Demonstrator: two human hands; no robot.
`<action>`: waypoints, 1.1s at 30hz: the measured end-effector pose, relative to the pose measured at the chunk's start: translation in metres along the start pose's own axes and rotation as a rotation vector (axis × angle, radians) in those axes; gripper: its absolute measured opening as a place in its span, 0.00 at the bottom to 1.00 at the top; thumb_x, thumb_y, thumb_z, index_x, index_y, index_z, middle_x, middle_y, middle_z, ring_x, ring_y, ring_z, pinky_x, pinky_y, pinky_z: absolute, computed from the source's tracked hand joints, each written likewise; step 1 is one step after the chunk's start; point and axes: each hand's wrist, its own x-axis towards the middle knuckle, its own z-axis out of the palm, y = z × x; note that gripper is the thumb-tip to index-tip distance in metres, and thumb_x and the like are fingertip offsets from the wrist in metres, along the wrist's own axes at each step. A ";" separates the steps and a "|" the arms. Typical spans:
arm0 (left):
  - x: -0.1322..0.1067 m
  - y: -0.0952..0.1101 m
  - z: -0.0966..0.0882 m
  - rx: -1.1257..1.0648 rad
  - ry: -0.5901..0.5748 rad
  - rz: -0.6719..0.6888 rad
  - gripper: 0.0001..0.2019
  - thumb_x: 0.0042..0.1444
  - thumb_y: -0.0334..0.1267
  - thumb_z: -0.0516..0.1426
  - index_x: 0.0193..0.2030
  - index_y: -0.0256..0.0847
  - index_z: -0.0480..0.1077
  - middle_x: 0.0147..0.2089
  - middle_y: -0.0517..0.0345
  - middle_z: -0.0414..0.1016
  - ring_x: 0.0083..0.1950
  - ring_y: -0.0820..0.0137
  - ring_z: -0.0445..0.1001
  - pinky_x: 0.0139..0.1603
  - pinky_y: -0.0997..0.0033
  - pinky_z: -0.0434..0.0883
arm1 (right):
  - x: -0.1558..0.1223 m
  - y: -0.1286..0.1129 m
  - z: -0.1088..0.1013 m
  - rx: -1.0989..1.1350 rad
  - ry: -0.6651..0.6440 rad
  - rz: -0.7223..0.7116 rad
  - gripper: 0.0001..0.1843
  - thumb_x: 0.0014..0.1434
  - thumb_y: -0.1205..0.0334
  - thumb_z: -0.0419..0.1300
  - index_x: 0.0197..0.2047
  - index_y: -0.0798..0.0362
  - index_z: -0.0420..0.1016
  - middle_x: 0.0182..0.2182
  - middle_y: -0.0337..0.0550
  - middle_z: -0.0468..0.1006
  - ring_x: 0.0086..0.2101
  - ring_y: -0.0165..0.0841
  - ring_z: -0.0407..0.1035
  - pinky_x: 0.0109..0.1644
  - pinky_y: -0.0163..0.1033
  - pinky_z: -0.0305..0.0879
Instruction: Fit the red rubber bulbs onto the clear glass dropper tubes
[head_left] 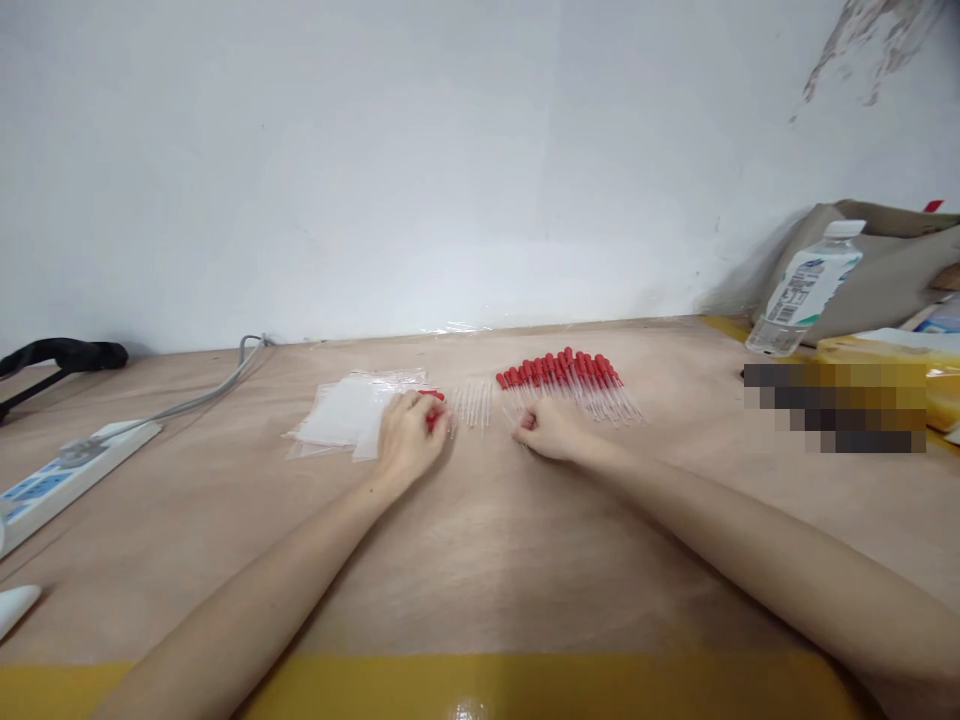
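Note:
My left hand point(411, 432) is closed, its fingers curled around small red rubber bulbs point(433, 418) that partly show beside the fingertips. A row of thin clear tubes point(474, 404) lies between my two hands. Thumb and fingers of my right hand point(553, 428) are pinched together on a thin clear tube point(513, 418), which is faint against the table. Just behind that hand, red-topped droppers point(566, 370) lie fanned out side by side, bulbs toward the wall. Overlapping clear plastic bags point(336, 412) lie to the left, partly covered by my left hand.
A white power strip point(82, 475) with a grey cable point(202, 400) lies at left, near a black strap-like object point(64, 355). A labelled plastic bottle point(806, 290), a grey bag point(885, 265) and a yellow package point(855, 350) stand at right. Yellow tape point(465, 690) lines the table's front edge.

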 end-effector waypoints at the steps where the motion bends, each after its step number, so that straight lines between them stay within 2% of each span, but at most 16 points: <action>1: 0.006 -0.007 -0.002 0.037 0.020 -0.038 0.08 0.52 0.38 0.53 0.32 0.39 0.72 0.32 0.54 0.68 0.38 0.63 0.65 0.42 0.64 0.62 | -0.005 0.005 -0.003 0.031 -0.019 -0.024 0.05 0.46 0.59 0.59 0.24 0.52 0.73 0.27 0.42 0.75 0.30 0.34 0.68 0.30 0.35 0.58; 3: 0.019 -0.020 -0.004 0.091 0.012 -0.092 0.09 0.52 0.40 0.54 0.35 0.41 0.74 0.34 0.53 0.68 0.41 0.62 0.65 0.44 0.63 0.62 | -0.012 0.016 -0.006 0.095 -0.047 -0.065 0.04 0.45 0.62 0.60 0.27 0.52 0.72 0.26 0.41 0.75 0.28 0.31 0.67 0.28 0.33 0.57; 7: 0.040 -0.032 -0.003 0.165 -0.132 -0.088 0.13 0.51 0.44 0.54 0.38 0.42 0.75 0.39 0.50 0.69 0.45 0.59 0.65 0.48 0.61 0.62 | -0.017 0.031 -0.002 0.182 -0.058 -0.104 0.05 0.44 0.67 0.58 0.30 0.53 0.71 0.25 0.39 0.74 0.26 0.29 0.65 0.28 0.32 0.56; 13: 0.059 -0.038 0.009 0.136 -0.326 -0.121 0.13 0.47 0.44 0.57 0.36 0.42 0.75 0.39 0.48 0.69 0.46 0.56 0.66 0.47 0.58 0.63 | -0.022 0.030 0.013 0.163 0.112 -0.099 0.07 0.49 0.58 0.58 0.28 0.53 0.69 0.27 0.41 0.73 0.28 0.30 0.64 0.28 0.33 0.54; 17: 0.063 -0.042 0.013 0.085 -0.314 -0.125 0.07 0.44 0.41 0.59 0.29 0.42 0.75 0.34 0.52 0.70 0.42 0.60 0.68 0.44 0.63 0.64 | -0.026 0.026 0.015 0.138 0.140 -0.098 0.05 0.52 0.60 0.56 0.28 0.53 0.69 0.29 0.41 0.73 0.29 0.31 0.64 0.29 0.34 0.53; 19: 0.063 -0.041 0.010 0.064 -0.272 -0.125 0.08 0.46 0.41 0.57 0.30 0.41 0.74 0.34 0.54 0.71 0.41 0.62 0.68 0.44 0.65 0.65 | -0.027 0.026 0.016 0.123 0.148 -0.085 0.05 0.53 0.60 0.55 0.29 0.52 0.68 0.29 0.41 0.73 0.30 0.31 0.64 0.30 0.34 0.53; 21: 0.060 -0.035 0.005 0.021 -0.178 -0.127 0.10 0.50 0.42 0.55 0.33 0.40 0.72 0.36 0.54 0.71 0.41 0.64 0.68 0.44 0.66 0.64 | -0.027 0.027 0.018 0.112 0.160 -0.085 0.05 0.54 0.61 0.54 0.29 0.52 0.68 0.30 0.42 0.72 0.31 0.32 0.64 0.31 0.35 0.53; 23: 0.052 -0.026 -0.001 -0.107 -0.058 -0.120 0.10 0.52 0.42 0.53 0.36 0.39 0.70 0.37 0.54 0.70 0.39 0.66 0.67 0.42 0.66 0.65 | -0.026 0.028 0.022 0.112 0.188 -0.119 0.05 0.54 0.62 0.53 0.28 0.53 0.66 0.31 0.42 0.72 0.33 0.33 0.64 0.33 0.35 0.55; 25: 0.040 -0.014 -0.004 -0.334 -0.013 -0.111 0.10 0.53 0.42 0.53 0.36 0.39 0.68 0.34 0.56 0.70 0.34 0.69 0.67 0.37 0.69 0.66 | -0.025 0.030 0.024 0.128 0.245 -0.153 0.05 0.55 0.64 0.52 0.29 0.54 0.65 0.31 0.43 0.71 0.34 0.33 0.63 0.35 0.36 0.56; 28: 0.017 0.004 0.001 -0.687 -0.122 -0.125 0.09 0.53 0.41 0.53 0.38 0.39 0.62 0.31 0.59 0.66 0.30 0.74 0.67 0.32 0.73 0.65 | -0.026 0.031 0.026 0.190 0.307 -0.168 0.05 0.57 0.63 0.50 0.32 0.54 0.64 0.30 0.43 0.71 0.33 0.33 0.64 0.35 0.37 0.57; 31: -0.002 0.017 0.011 -0.931 -0.169 -0.177 0.13 0.51 0.37 0.55 0.41 0.40 0.57 0.32 0.61 0.65 0.32 0.75 0.68 0.35 0.74 0.67 | -0.028 0.031 0.025 0.275 0.308 -0.199 0.06 0.59 0.62 0.48 0.34 0.54 0.63 0.29 0.43 0.71 0.31 0.32 0.64 0.33 0.36 0.58; 33: -0.010 0.022 0.016 -1.008 -0.233 -0.210 0.14 0.48 0.35 0.57 0.40 0.40 0.57 0.32 0.61 0.66 0.34 0.75 0.70 0.38 0.72 0.67 | -0.029 0.030 0.023 0.327 0.316 -0.241 0.06 0.59 0.62 0.48 0.35 0.54 0.64 0.30 0.42 0.71 0.32 0.32 0.65 0.34 0.36 0.59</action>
